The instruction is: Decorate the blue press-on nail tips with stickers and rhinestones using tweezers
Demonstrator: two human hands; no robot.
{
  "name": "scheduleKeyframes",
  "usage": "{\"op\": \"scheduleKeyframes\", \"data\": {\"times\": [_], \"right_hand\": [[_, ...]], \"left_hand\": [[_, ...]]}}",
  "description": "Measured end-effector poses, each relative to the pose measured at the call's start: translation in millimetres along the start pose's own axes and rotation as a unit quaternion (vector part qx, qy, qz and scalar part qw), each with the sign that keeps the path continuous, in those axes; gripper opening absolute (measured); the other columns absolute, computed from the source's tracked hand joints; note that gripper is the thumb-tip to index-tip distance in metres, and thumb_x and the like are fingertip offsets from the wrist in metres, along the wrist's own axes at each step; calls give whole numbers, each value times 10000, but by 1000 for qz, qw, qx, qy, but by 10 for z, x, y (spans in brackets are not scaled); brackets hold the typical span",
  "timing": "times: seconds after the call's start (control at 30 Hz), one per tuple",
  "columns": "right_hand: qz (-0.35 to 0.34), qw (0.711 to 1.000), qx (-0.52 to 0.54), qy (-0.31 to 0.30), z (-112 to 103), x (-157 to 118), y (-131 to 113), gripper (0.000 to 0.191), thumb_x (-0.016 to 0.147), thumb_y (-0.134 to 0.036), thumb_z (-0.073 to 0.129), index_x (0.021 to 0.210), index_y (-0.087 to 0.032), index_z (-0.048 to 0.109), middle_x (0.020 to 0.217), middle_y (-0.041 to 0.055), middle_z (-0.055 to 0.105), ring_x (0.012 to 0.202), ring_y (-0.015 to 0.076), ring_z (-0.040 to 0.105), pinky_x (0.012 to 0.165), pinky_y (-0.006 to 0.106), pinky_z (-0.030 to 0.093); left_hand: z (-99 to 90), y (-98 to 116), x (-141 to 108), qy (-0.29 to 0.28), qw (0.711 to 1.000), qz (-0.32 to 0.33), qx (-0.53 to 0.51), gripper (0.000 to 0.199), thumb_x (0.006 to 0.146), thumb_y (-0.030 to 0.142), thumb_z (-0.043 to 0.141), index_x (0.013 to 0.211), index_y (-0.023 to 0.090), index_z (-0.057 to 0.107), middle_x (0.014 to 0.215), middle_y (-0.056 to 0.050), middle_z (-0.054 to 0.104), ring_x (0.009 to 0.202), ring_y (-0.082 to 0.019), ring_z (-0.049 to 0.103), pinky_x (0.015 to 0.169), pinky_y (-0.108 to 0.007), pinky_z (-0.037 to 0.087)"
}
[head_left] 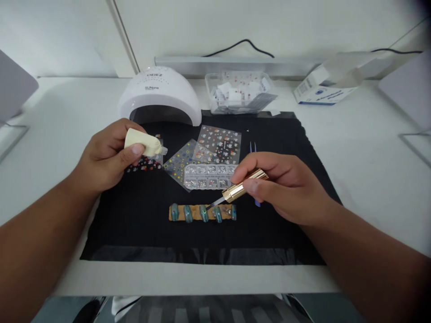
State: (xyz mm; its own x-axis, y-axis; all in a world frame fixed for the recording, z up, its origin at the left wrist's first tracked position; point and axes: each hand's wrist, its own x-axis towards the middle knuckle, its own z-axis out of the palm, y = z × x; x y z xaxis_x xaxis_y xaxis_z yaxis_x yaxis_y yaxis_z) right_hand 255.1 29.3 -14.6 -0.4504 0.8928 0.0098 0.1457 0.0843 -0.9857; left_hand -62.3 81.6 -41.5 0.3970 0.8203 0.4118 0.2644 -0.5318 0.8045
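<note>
Pinched in my left hand is a cream bottle, tilted with its clear neck to the right. My right hand grips a gold-capped brush, its tip pointing down-left at the middle nail. Several teal nail tips sit in a row on a tan strip, which lies on the black mat. Just above the strip is a clear compartment case of small gems, its right end hidden by my right hand. Blue tweezers lie partly under that hand.
Sticker sheets overlap behind the gem case. A white dome lamp stands at the back left, a clear bin of packets at the back centre, and an open white box at the back right.
</note>
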Motion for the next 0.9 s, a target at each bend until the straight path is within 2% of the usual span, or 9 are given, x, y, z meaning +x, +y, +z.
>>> {"op": "scheduleKeyframes", "data": {"times": [0.27, 0.6, 0.73, 0.9], "right_hand": [[-56, 995, -77, 0, 37, -48, -62, 51, 809, -190, 590, 794, -213, 634, 621, -18, 592, 520, 96, 504, 481, 244, 383], [-102, 990, -92, -18, 52, -60, -67, 89, 798, -148, 553, 799, -219, 606, 588, -35, 569, 460, 80, 448, 443, 249, 346], [-160, 981, -103, -34, 57, -73, -62, 112, 801, -130, 547, 817, -223, 607, 548, -59, 493, 445, 72, 406, 459, 246, 344], [-215, 964, -152, -36, 59, -76, -61, 121, 792, -121, 563, 816, -232, 604, 562, -47, 476, 500, 101, 439, 516, 268, 370]], "left_hand": [[9, 14, 5, 4, 1000, -4, -2, 227, 896, 369, 634, 985, 161, 624, 658, 11, 567, 548, -105, 493, 495, -260, 375], [3, -2, -5, 5, 1000, -10, 1, 243, 890, 390, 640, 981, 165, 623, 642, 10, 569, 531, -104, 482, 488, -256, 361], [6, 6, -4, 4, 1000, -6, 1, 245, 893, 386, 637, 988, 161, 622, 645, 9, 566, 533, -102, 484, 481, -260, 361], [5, 6, -3, 0, 1000, -5, 2, 234, 896, 373, 634, 1003, 165, 619, 651, 8, 572, 537, -105, 491, 482, -267, 367]]}}
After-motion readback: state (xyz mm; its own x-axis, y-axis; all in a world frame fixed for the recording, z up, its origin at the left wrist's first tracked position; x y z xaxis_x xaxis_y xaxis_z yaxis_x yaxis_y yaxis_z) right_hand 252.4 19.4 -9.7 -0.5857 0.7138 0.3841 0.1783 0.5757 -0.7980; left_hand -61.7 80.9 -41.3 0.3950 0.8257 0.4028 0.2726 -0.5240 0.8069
